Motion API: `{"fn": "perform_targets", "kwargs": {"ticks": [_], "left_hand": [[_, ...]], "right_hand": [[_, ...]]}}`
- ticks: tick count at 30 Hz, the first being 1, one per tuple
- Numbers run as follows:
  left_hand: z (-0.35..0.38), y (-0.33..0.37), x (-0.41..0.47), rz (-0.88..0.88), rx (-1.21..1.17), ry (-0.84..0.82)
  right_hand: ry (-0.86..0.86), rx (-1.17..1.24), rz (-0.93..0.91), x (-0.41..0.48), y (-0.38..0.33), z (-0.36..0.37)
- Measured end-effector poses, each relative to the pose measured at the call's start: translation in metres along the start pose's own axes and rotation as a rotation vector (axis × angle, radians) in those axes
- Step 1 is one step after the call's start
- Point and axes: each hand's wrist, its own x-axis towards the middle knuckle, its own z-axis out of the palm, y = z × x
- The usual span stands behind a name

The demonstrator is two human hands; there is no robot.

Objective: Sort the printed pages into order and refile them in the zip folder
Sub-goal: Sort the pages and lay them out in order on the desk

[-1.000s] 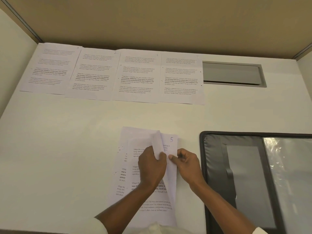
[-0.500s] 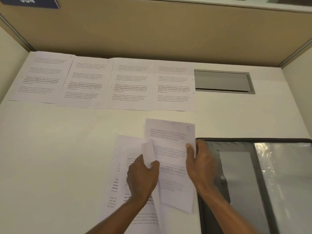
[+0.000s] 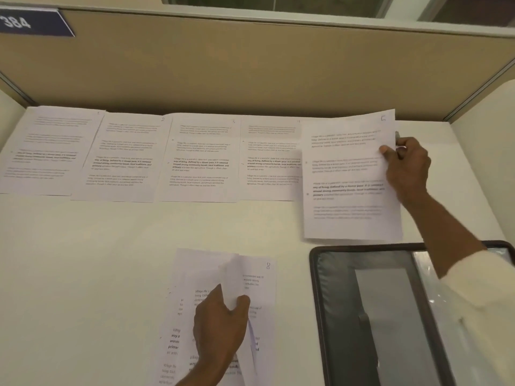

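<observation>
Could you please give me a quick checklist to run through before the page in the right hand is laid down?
1. Number on page 5: ok, a 5 in its top corner.
2. Grip of right hand: ok, it pinches page 5's right edge.
3. Placement: not ok, page 5 covers the right edge of page 4 and sits lower than the row.
4. Row order: cannot tell, numerals too faint.
5. Hold of left hand on the stack: ok, it pinches lifted sheets.
6. Open zip folder: ok.

right hand (image 3: 405, 165) pinches page 5 (image 3: 351, 176) by its edge, next to the row of pages (image 3: 156, 157) on the desk (image 3: 83, 274). left hand (image 3: 220, 327) grips the leftover stack (image 3: 250, 288), open zip folder (image 3: 362, 316) just beside.
</observation>
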Motion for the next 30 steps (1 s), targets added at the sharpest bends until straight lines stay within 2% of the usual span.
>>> {"fn": "perform_targets", "kwargs": {"ticks": [13,30], "left_hand": [[0.011,0.0,0.015,-0.071,-0.005,-0.032],[0.021,0.001,0.02,-0.078,0.053,-0.027]], "right_hand": [[-0.079,-0.062,0.143,0.135,0.043,0.055],[-0.134,-0.183,0.167,0.141,0.067,0.076]]}}
